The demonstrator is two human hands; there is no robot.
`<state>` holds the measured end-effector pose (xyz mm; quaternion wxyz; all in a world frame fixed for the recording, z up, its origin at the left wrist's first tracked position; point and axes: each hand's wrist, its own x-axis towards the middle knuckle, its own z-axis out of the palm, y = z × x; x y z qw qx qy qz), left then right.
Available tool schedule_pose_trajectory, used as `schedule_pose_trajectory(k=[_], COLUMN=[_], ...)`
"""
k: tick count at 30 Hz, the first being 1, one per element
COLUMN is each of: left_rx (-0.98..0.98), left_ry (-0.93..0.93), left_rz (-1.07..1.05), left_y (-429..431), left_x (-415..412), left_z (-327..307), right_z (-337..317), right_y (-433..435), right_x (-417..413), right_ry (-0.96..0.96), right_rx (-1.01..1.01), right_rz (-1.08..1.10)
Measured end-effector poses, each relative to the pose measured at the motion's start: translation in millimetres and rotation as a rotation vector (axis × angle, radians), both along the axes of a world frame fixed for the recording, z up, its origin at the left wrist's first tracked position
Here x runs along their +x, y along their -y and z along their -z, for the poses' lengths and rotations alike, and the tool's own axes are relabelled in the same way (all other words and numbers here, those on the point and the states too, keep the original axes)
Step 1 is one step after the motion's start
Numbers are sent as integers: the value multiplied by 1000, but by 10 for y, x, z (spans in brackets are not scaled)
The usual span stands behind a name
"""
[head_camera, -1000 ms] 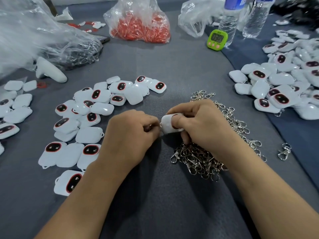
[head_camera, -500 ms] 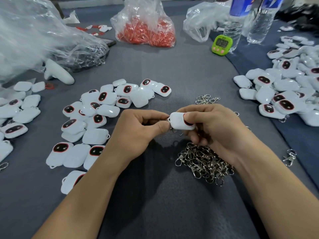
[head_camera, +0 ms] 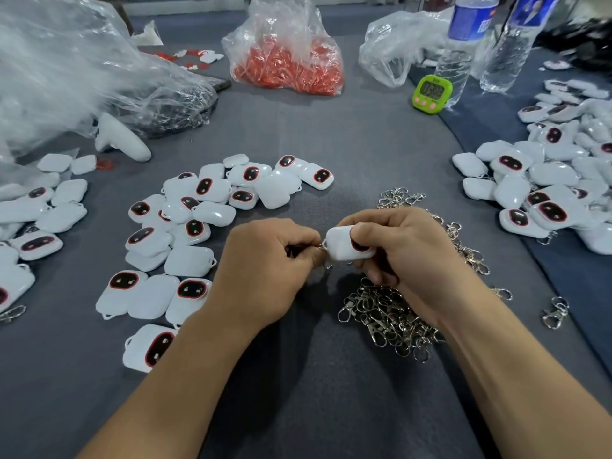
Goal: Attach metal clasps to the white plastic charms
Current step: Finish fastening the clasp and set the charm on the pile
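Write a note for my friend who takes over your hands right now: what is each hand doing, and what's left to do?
Right hand: grips one white rounded plastic charm, lifted off the table.
Left hand: pinches a small silver metal clasp at that charm's loop end; whether it is hooked on yet cannot be seen.
Pile of loose silver clasps: under the right hand.
Group of white charms to the left: no clasps showing.
Heap of white charms to the right: a few clasps show, so probably the done ones.
Left to do: finish this charm, then work through the left group.
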<state>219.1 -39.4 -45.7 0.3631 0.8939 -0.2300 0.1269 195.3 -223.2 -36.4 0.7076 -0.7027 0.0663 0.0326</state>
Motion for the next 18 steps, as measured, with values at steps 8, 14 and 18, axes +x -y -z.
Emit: schedule_pose_trajectory(k=[8, 14, 18], left_rx=[-305, -564, -467], left_ry=[-202, -479, -284], left_rz=[-51, 64, -71], left_y=[18, 32, 49], left_x=[-4, 34, 7], left_z=[-23, -16, -24], right_z=[-28, -50, -29], right_y=[-87, -84, -78], right_x=[3, 6, -2], right_ry=[-19, -24, 26], right_rx=[183, 237, 174], right_rz=[36, -1, 19])
